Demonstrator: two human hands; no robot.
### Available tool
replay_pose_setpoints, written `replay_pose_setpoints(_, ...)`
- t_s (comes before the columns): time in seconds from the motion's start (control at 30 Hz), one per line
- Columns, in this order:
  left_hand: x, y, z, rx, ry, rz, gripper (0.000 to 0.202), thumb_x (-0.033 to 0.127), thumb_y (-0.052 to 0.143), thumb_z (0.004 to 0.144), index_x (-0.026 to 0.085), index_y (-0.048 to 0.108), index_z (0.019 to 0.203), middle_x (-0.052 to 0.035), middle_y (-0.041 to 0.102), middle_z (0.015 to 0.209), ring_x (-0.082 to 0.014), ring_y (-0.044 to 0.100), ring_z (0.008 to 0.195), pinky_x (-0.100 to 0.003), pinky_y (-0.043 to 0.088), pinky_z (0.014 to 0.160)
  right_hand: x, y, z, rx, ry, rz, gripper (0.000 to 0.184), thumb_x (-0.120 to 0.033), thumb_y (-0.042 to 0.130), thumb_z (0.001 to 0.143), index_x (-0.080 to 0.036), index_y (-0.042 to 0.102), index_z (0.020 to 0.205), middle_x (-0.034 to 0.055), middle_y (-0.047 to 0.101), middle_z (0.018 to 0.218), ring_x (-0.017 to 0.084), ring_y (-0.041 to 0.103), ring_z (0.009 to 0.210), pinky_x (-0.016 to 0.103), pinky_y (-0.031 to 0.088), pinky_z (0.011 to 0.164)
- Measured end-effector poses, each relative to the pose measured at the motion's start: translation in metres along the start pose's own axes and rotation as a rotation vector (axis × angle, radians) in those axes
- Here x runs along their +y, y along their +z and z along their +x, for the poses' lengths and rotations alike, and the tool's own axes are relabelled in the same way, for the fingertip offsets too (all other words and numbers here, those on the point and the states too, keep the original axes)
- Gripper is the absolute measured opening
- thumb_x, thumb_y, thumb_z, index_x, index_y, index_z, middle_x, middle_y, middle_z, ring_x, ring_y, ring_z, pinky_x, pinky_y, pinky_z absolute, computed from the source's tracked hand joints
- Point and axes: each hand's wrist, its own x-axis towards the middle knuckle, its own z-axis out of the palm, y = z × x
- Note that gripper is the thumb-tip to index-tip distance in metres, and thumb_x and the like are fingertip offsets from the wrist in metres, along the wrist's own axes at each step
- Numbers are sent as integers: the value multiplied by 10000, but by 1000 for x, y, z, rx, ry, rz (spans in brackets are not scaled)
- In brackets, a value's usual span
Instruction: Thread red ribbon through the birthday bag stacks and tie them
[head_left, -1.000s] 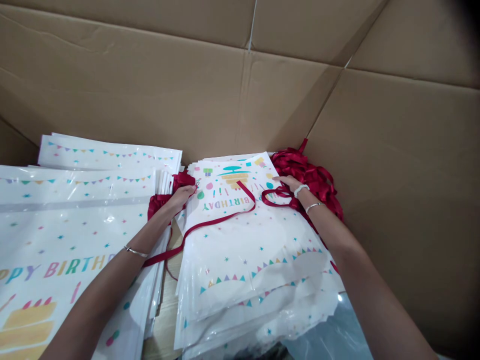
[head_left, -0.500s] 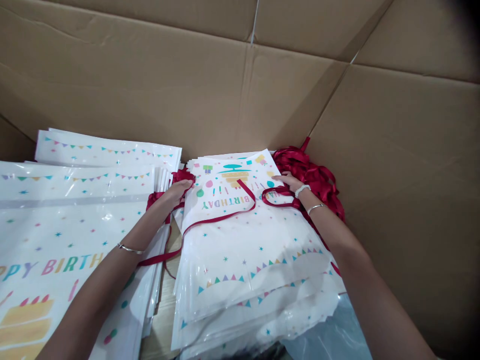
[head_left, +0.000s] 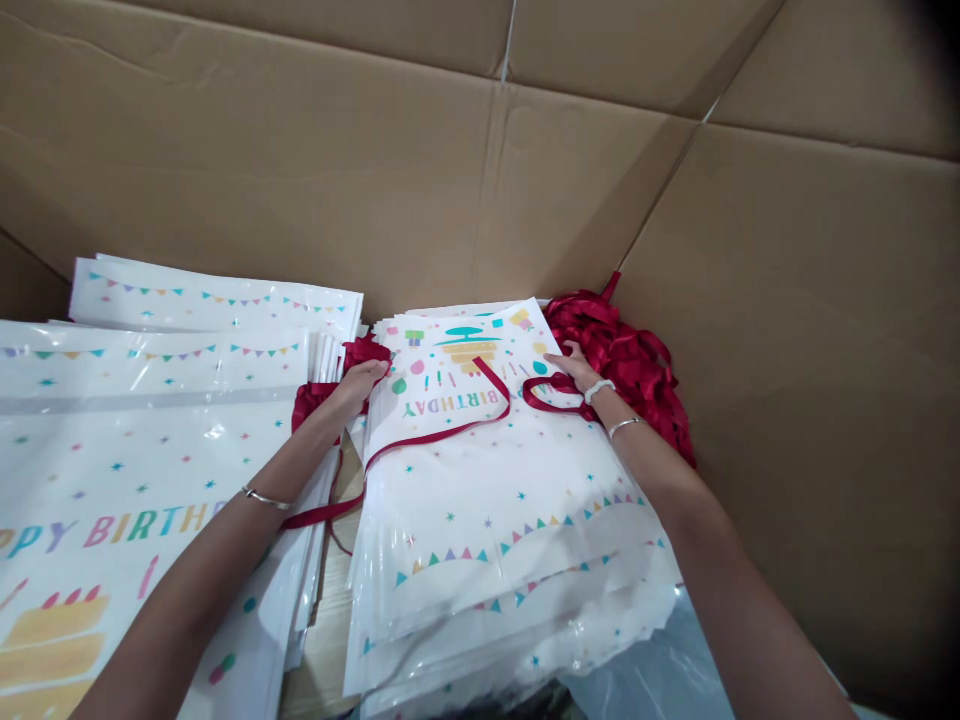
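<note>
A stack of white "Happy Birthday" plastic bags [head_left: 495, 500] lies in the corner of a big cardboard box [head_left: 787, 330]. My left hand [head_left: 361, 382] grips the stack's far left edge among red ribbons [head_left: 322, 400], fingers curled. My right hand [head_left: 571, 368] rests on the far right corner of the top bag, fingers laid flat beside a heap of red ribbon [head_left: 630, 365]. One loose red ribbon [head_left: 442, 432] trails across the top bag.
A second, larger stack of the same bags [head_left: 150, 470] lies to the left. Cardboard walls rise behind and at the right. A strip of the box floor [head_left: 330, 640] shows between the two stacks. Clear plastic film [head_left: 660, 670] lies at the lower right.
Both hands have stayed at the stack's far corners; the right hand shifted slightly along the edge. The view moved a little.
</note>
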Motion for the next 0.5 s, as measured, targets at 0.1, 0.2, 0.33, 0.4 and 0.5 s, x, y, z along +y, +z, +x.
replay_pose_setpoints(0.1,-3,6,5,-20,-75,-141,306,409,819,593,178,655,708,-44,695,757,-198,615,728,-253,491,612,1,1,2,-16,17,22,780,-155,819,770,-188,460,1462,148,618,1399,209,709,1063,268,639,851)
replay_pose_setpoints(0.2,-6,11,11,-63,-110,-224,350,393,868,527,171,672,712,-47,708,757,-196,624,711,-267,506,641,3,2,3,-6,3,54,742,-126,815,762,-196,492,1427,122,661,1334,195,716,1033,267,636,873)
replay_pose_setpoints(0.33,-13,15,13,-63,-77,-168,444,479,911,487,159,687,698,-65,718,751,-209,632,709,-294,507,665,10,5,5,4,-36,149,741,-124,821,742,-221,503,1405,68,722,1165,189,724,979,275,641,850)
replay_pose_setpoints(0.4,-15,17,11,-41,4,-99,500,580,902,513,162,683,678,-67,710,735,-222,633,721,-305,498,669,14,7,6,-1,-51,189,759,-127,825,730,-225,499,1408,51,728,1123,182,725,961,269,638,844)
replay_pose_setpoints(0.5,-15,19,10,-12,132,1,579,712,853,563,166,704,686,-75,717,758,-244,646,780,-304,493,687,15,10,6,3,-82,219,794,-160,835,706,-223,492,1420,42,727,1106,181,725,941,266,634,827)
